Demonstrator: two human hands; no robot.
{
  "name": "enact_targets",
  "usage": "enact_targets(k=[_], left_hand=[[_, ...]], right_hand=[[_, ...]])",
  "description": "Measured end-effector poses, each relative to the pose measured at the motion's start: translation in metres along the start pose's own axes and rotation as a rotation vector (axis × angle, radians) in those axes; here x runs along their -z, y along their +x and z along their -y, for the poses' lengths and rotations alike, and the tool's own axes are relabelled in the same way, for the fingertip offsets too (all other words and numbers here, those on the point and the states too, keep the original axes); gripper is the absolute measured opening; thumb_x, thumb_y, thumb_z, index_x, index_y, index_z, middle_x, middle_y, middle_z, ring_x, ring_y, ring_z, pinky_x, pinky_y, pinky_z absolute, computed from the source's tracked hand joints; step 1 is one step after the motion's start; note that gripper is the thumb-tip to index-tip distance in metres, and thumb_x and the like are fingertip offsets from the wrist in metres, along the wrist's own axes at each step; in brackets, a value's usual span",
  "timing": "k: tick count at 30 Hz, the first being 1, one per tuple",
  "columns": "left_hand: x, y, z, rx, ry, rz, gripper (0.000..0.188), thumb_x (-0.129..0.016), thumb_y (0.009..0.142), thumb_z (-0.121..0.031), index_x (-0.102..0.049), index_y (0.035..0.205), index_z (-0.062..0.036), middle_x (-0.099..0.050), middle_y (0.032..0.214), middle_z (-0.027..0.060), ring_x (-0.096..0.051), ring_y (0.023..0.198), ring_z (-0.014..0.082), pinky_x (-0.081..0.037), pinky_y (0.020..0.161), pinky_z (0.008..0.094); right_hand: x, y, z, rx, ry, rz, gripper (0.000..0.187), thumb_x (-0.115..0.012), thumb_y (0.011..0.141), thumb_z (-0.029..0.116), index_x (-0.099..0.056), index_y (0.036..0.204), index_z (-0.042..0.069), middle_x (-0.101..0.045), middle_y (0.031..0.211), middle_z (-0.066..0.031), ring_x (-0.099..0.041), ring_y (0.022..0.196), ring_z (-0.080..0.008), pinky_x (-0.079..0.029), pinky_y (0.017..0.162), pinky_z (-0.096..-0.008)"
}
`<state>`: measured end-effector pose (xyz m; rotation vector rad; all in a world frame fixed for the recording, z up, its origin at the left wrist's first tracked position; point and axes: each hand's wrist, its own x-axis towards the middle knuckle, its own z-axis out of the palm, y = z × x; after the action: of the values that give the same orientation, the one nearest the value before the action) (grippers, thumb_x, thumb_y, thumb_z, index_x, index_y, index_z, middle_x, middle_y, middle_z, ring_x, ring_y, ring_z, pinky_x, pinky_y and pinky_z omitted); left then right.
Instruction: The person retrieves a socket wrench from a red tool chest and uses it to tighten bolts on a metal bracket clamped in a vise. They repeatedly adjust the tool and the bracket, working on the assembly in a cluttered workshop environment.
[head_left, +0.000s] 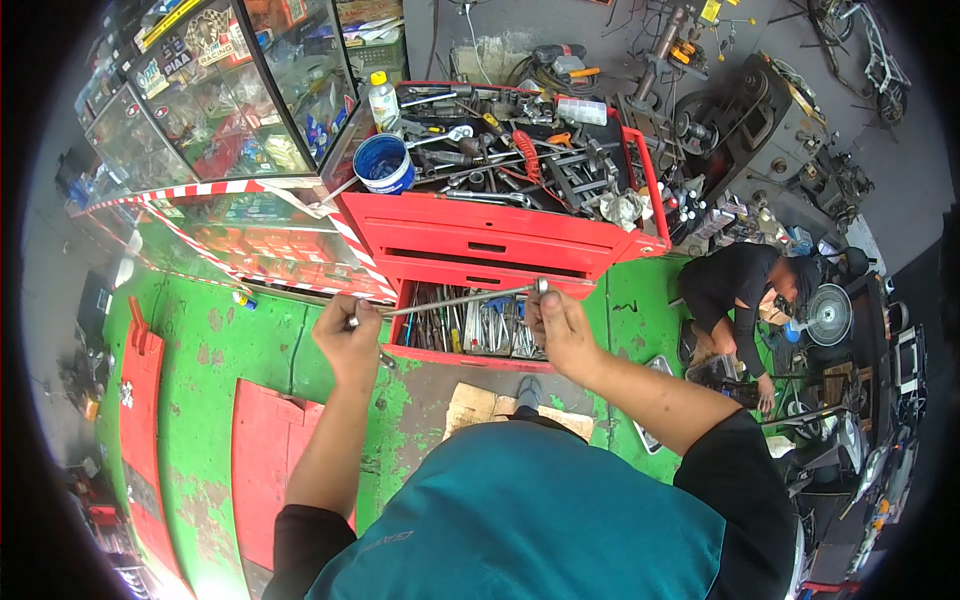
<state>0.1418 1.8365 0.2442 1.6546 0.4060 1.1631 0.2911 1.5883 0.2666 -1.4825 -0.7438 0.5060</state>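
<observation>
A long, thin T-handle socket wrench [455,300] spans the space between my two hands, its shaft rising slightly to the right. My left hand [348,338] is closed around its handle, and metal ends show at the fist. At the other end, my right hand [563,338] has its fingers closed by the socket end [542,286]; the exact grip is partly hidden. Below the shaft, a red drawer [440,356] is pulled out, with screwdrivers, wrenches and other hand tools [480,325] lying in it.
The red tool cabinet [480,222] carries a heap of tools, a blue-and-white tub [384,165] and a bottle [382,100]. A glass display case [220,130] stands left. Red ramps [265,450] lie on the green floor. At right, a person [745,300] crouches near a fan [829,315].
</observation>
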Motion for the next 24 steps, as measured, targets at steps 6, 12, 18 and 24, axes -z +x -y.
enact_targets(k=[6, 12, 18, 24], left_hand=[[0.006, 0.036, -0.034, -0.859, 0.443, 0.211, 0.02, -0.075, 0.064, -0.003, -0.056, 0.068, -0.0091, -0.057, 0.059, 0.0063, -0.055, 0.047, 0.0226, -0.045, 0.048, 0.0312], [0.003, 0.07, -0.101, -1.103, 0.444, 0.77, 0.026, -0.079, 0.062, -0.01, -0.054, 0.064, -0.0126, -0.046, 0.055, 0.0005, -0.053, 0.048, 0.0183, -0.041, 0.043, 0.0333], [0.001, 0.081, -0.104, -0.978, 0.259, 0.857, 0.022, -0.076, 0.062, -0.007, -0.055, 0.064, -0.0119, -0.051, 0.056, 0.0011, -0.054, 0.048, 0.0189, -0.042, 0.044, 0.033], [-0.01, 0.036, -0.04, -0.38, -0.011, 0.419, 0.015, -0.072, 0.072, -0.005, -0.057, 0.068, -0.0071, -0.058, 0.059, 0.0042, -0.055, 0.049, 0.0157, -0.044, 0.047, 0.0308]], right_hand=[[0.02, 0.011, 0.004, -1.01, 0.344, 0.287, 0.062, -0.024, 0.1, 0.076, -0.037, 0.082, 0.017, -0.024, 0.064, 0.0059, -0.016, 0.048, -0.0077, -0.017, 0.044, -0.0266], [0.031, 0.025, 0.027, -0.891, -0.671, 0.817, 0.069, -0.025, 0.104, 0.068, -0.057, 0.093, 0.008, -0.045, 0.067, -0.0032, -0.044, 0.054, -0.017, -0.038, 0.047, -0.0378], [0.03, 0.017, 0.072, 0.154, -1.342, 1.265, 0.036, -0.06, 0.095, 0.04, -0.068, 0.096, 0.005, -0.069, 0.083, -0.016, -0.068, 0.078, -0.0349, -0.054, 0.064, -0.0505], [0.033, 0.033, 0.079, 0.646, -0.991, 0.934, 0.026, -0.069, 0.083, 0.033, -0.061, 0.084, 0.008, -0.064, 0.072, -0.0109, -0.067, 0.071, -0.0346, -0.05, 0.058, -0.0499]])
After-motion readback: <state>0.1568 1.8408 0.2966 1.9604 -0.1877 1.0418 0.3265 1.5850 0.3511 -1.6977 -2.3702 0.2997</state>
